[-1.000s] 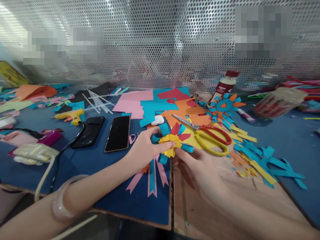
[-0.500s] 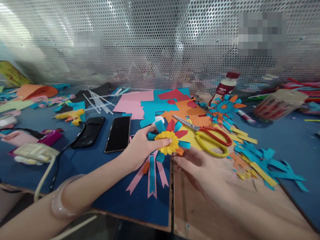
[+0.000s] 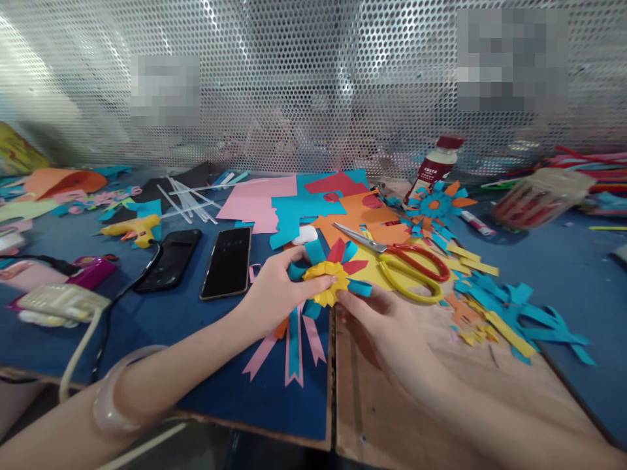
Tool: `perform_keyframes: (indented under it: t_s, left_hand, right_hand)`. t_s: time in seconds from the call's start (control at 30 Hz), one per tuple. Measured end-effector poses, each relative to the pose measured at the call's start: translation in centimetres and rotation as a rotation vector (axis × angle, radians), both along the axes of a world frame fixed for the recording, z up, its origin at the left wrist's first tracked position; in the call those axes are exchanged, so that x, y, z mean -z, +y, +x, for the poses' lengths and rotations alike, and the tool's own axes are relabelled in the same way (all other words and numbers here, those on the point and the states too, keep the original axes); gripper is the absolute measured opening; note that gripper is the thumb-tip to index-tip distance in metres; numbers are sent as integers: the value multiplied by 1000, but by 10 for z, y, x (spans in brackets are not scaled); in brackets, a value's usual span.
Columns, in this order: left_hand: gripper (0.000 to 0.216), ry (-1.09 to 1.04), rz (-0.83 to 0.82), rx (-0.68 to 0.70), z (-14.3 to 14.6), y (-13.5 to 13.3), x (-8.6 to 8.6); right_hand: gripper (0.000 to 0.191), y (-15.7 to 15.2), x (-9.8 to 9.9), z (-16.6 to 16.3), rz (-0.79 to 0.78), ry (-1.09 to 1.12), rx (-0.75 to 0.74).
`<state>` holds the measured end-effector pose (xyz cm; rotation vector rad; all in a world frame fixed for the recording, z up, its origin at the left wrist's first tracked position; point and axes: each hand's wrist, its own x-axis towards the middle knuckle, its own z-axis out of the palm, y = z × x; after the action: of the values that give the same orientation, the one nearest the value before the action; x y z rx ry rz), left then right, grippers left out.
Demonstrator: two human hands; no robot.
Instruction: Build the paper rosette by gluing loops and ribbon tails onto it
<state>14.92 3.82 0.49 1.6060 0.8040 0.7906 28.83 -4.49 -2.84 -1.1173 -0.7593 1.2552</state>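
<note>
Between my hands is a paper flower (image 3: 323, 290) with a pleated yellow centre, blue loops, red petals and pink and blue ribbon tails hanging down. My left hand (image 3: 281, 281) grips it from the left, thumb pressed on the yellow centre. On the right side, my right hand (image 3: 379, 320) pinches the flower's edge with thumb and fingers; the fingers behind are partly hidden. Just beyond the right hand lie scissors (image 3: 386, 248) with one red and one yellow handle, resting on yellow paper (image 3: 372, 269).
Coloured paper sheets (image 3: 255, 202) lie at the back. A phone (image 3: 228, 264), a black case (image 3: 171, 261) and a yellow glue gun (image 3: 134, 228) are left. A blue and orange flower (image 3: 434, 203), a bottle (image 3: 435, 166), a jar (image 3: 541, 199) and blue scraps (image 3: 514, 310) are right.
My right hand has closed in on the flower's right edge, its thumb now by the yellow centre and covering the orange piece there. My left hand keeps its hold. The view has shifted slightly.
</note>
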Motion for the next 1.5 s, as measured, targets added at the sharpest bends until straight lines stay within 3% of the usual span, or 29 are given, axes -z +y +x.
perform_keyframes:
  t_s: [0.23, 0.53, 0.7, 0.93, 1.17, 1.33, 1.5]
  left_hand:
    - [28, 29, 44, -26, 0, -1, 1]
    - [26, 110, 156, -54, 0, -2, 1]
    - [22, 84, 204, -51, 2, -5, -1]
    - [29, 94, 130, -27, 0, -2, 1]
    - [32, 81, 65, -21, -1, 1, 3]
    - [28, -3, 18, -4, -2, 3, 2]
    - [31, 73, 30, -31, -1, 3, 2]
  right_hand:
    - [23, 1, 2, 0, -24, -30, 31]
    - [27, 2, -15, -5, 19, -58, 21]
    - [21, 0, -6, -5, 29, -35, 50]
    - [26, -3, -2, -3, 16, -30, 45]
    - [35, -2, -8, 1, -78, -193, 82]
    - [35, 0, -7, 2, -62, -80, -36]
    - [35, 1, -7, 1, -1, -143, 14]
